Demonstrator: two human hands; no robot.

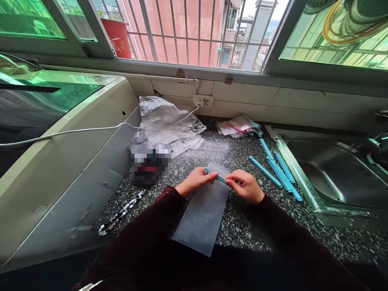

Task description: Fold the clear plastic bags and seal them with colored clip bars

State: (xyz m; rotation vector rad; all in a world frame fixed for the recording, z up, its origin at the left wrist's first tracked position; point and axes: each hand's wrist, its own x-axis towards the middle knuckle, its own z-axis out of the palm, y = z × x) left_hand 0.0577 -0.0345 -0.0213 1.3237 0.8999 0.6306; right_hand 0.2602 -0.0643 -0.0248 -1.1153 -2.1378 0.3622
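My left hand [195, 182] and my right hand [246, 186] meet over a dark speckled counter [242, 226], both in dark red sleeves. Between them they pinch a thin teal strip [216, 175], each hand closed on one end. The strip lies along the top edge of a clear plastic bag [203, 210], which stretches flat from my fingers toward me. Whether the strip is joined to the bag cannot be made out.
Several loose teal strips [279, 169] lie to the right near a steel sink [333, 169]. More bags [238, 126] are stacked at the back. Crumpled plastic [166, 119], a white cable [91, 130], a beaded string [121, 213] and a washing machine [60, 161] are on the left.
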